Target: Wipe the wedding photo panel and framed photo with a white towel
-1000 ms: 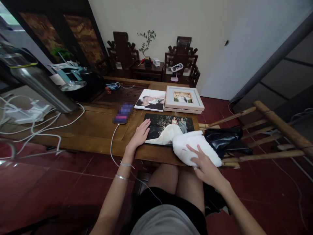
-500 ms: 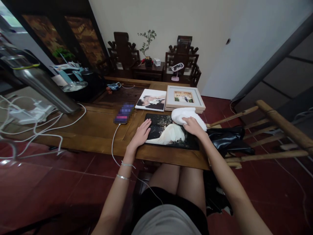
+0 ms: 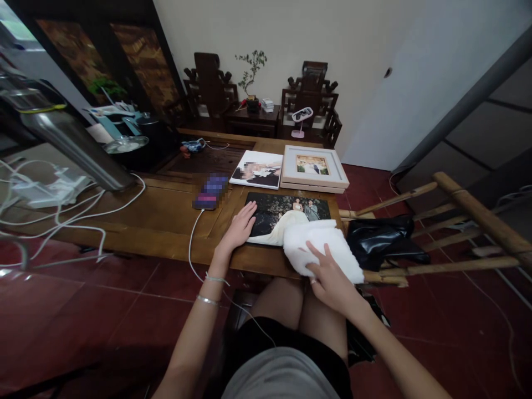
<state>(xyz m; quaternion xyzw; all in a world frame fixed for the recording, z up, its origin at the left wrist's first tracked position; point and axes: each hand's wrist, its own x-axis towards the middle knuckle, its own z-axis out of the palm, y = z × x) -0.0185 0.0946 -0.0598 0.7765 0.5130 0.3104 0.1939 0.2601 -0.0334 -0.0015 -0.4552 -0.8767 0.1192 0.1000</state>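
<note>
A dark photo panel (image 3: 272,210) lies flat near the table's front edge, showing two people and a long pale dress. My left hand (image 3: 240,224) rests flat on its left edge, fingers stretched out. With my right hand (image 3: 330,274) I hold a folded white towel (image 3: 299,246), two fingers spread over its top. The towel covers the panel's lower right corner and hangs past the table's front edge. The rest of my right fingers are partly hidden by the cloth.
Behind the panel lie a white photo album (image 3: 256,169) and a framed photo (image 3: 313,164). A phone (image 3: 210,191) on a white cable lies to the left. Further left are a steel bottle (image 3: 78,147) and tangled cables. A bamboo chair (image 3: 469,216) with a black bag (image 3: 380,241) stands at right.
My right hand has drawn the towel from the panel's upper right down toward me, uncovering the two pictured people. My left hand has stayed in place.
</note>
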